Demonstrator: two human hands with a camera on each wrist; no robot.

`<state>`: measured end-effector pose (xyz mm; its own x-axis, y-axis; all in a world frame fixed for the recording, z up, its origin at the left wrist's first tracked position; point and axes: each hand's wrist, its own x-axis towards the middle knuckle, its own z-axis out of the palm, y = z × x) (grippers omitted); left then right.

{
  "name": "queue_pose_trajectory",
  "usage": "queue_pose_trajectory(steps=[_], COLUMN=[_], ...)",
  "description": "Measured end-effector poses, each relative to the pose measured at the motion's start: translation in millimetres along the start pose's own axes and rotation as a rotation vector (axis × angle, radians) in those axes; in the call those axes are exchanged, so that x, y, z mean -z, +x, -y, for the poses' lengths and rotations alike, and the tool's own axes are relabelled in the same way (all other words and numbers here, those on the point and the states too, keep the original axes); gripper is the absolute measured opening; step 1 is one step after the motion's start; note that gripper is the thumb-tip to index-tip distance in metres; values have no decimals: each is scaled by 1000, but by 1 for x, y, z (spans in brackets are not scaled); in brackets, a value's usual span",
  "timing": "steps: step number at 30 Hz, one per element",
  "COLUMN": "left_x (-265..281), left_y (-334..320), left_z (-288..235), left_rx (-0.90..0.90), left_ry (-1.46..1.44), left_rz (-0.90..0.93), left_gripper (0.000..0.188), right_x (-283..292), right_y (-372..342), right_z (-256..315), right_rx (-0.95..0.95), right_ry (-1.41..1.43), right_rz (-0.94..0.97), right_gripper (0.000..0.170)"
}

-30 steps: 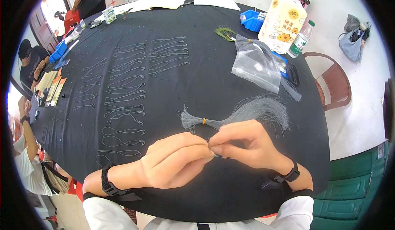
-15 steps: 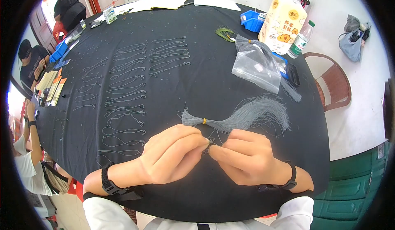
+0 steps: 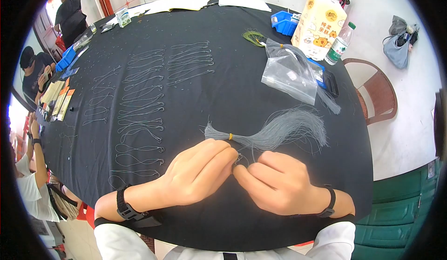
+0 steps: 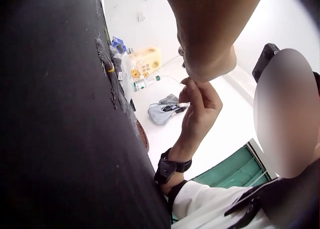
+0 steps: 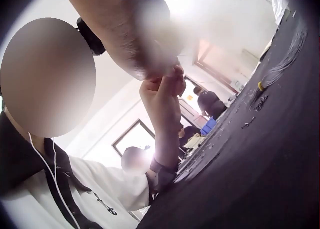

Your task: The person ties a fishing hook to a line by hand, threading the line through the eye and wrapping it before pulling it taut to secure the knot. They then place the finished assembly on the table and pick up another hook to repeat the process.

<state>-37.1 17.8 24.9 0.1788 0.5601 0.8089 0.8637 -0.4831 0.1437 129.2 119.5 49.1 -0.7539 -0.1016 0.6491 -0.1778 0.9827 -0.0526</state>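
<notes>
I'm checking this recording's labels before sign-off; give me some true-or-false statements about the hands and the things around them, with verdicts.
1. The left hand and right hand both pinch thin grey thread. True.
2. The bundle of grey strands is bound with a red tie. False: the tie is yellow.
3. In the head view, the blue bin stands left of the tissue pack. True.
4. In the head view, the looped threads lie right of the bundle of grey strands. False: the looped threads lie left of it.
5. The water bottle has a green cap. True.
6. The chair is white. False: the chair is brown.
</notes>
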Motion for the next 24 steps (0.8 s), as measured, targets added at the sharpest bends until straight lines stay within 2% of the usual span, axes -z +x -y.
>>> queue_pose_trajectory(steps=[5, 6, 13, 24], left_x=[3, 2, 5, 7], left_y=[2, 2, 6, 5], left_z=[0, -2, -9, -11], left_rx=[-4, 2, 53, 60], left_ry=[-122, -153, -251, -230], left_rz=[32, 20, -22, -19], left_gripper=[25, 24, 24, 24], right_x=[13, 14, 11, 14], right_y=[6, 7, 8, 8], right_z=[-14, -17, -32, -30], right_rx=[22, -28, -158, -151], right_ry=[-20, 10, 257, 244], right_rz=[-131, -139, -128, -133], right_gripper=[28, 25, 21, 21])
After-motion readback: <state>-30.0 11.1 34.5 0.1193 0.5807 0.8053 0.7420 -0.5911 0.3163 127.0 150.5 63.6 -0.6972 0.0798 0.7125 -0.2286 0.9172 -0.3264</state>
